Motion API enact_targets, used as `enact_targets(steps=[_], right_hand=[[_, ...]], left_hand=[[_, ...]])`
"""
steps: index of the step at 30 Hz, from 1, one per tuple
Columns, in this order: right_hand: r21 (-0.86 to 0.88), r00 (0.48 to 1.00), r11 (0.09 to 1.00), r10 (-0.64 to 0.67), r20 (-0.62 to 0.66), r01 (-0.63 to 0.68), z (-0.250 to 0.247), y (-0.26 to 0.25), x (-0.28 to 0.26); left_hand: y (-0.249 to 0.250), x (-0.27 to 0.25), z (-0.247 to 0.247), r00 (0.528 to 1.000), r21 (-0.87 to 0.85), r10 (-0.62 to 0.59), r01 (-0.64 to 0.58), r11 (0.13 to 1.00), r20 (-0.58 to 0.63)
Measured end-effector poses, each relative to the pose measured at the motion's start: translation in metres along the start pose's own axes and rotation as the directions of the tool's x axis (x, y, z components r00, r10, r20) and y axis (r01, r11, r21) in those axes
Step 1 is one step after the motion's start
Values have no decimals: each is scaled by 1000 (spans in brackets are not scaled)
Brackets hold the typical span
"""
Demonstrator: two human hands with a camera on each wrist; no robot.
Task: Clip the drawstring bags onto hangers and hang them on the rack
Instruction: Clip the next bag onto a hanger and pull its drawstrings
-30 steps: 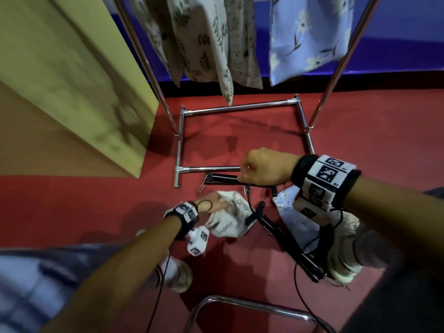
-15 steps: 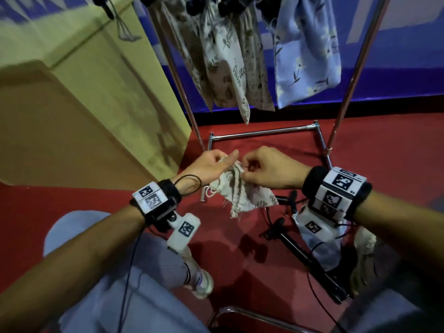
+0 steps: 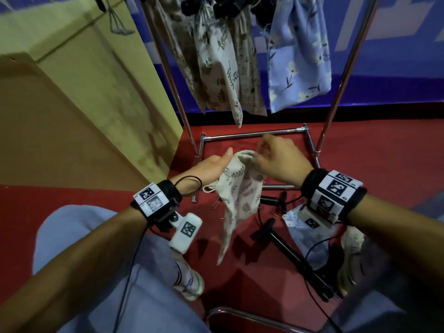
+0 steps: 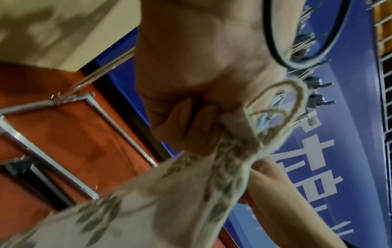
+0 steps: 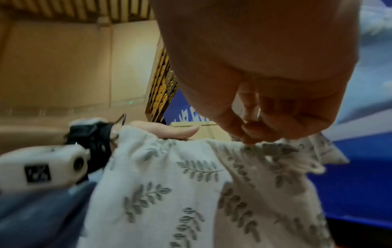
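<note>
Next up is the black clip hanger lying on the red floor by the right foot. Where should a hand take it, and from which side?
Judging by its pose, grip the black clip hanger on its long straight bar, coming down from above. The bar lies flat and bare on the red floor, while the upright clip at its near end should stay free for the leaf-print bag.

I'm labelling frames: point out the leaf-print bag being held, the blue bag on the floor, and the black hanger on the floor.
leaf-print bag (image 3: 236, 188), head view, middle of cloth
blue bag (image 3: 304, 234), head view, bare cloth
black hanger (image 3: 288, 248), head view, its bar
</note>
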State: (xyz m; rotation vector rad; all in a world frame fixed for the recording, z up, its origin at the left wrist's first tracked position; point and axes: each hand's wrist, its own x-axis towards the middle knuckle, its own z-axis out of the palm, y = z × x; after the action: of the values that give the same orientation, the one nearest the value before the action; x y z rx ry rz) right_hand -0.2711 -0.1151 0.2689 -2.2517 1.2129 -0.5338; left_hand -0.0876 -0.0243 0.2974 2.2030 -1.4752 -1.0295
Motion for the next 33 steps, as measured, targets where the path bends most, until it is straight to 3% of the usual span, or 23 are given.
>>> enact_targets(steps=[2, 4, 5, 7, 11, 14, 17, 20, 22, 25, 27, 30, 33], right_hand=[[227, 979, 962, 112, 172, -149, 3, -14, -5], [418, 881, 826, 184, 435, -379, 6, -31, -13], [460, 840, 767, 183, 511, -447, 8, -36, -17], [512, 831, 721, 160, 533, -468, 14, -41, -21], [566, 893, 730, 137, 429, -384, 21, -39, -13], [530, 921, 779, 152, 359, -335, 21, -34, -5], [388, 926, 877, 147, 347, -284, 20, -18, 7], [221, 897, 938, 155, 414, -265, 26, 4, 21], [197, 864, 938, 161, 478, -284, 41, 15, 26], [176, 836, 936, 174, 521, -305, 83, 31, 29], [56, 808, 958, 206, 552, -283, 113, 47, 31], [-233, 781, 954, 290, 553, -189, 158, 79, 33], [-290, 788, 940, 315, 529, -181, 215, 112, 39]], left_hand=[[0, 0, 5, 999, -221, -40, 32, 975, -30], [-2, -3, 14, 996, -558, -8, 58, 828, 93], [-5, -1, 19, 991, -672, 15, 79, 737, 133], [-7, -5, 24, 993, -761, 2, 87, 643, 116], [-15, 0, 19, 1000, -689, -3, 12, 725, 14], [-21, 5, 11, 990, -621, -34, -58, 782, -136], [-31, 12, -10, 927, -422, -48, -122, 898, -371], [-55, 21, -34, 843, -58, 62, -110, 992, -535], [-71, 27, -45, 824, 53, 98, -82, 995, -558], [-91, 37, -50, 808, 81, 138, -111, 990, -573], [-100, 41, -48, 811, 84, 161, -138, 987, -562], [-113, 46, -45, 838, 25, 50, -43, 999, -544], [-127, 52, -42, 856, -27, -106, 107, 994, -505]])
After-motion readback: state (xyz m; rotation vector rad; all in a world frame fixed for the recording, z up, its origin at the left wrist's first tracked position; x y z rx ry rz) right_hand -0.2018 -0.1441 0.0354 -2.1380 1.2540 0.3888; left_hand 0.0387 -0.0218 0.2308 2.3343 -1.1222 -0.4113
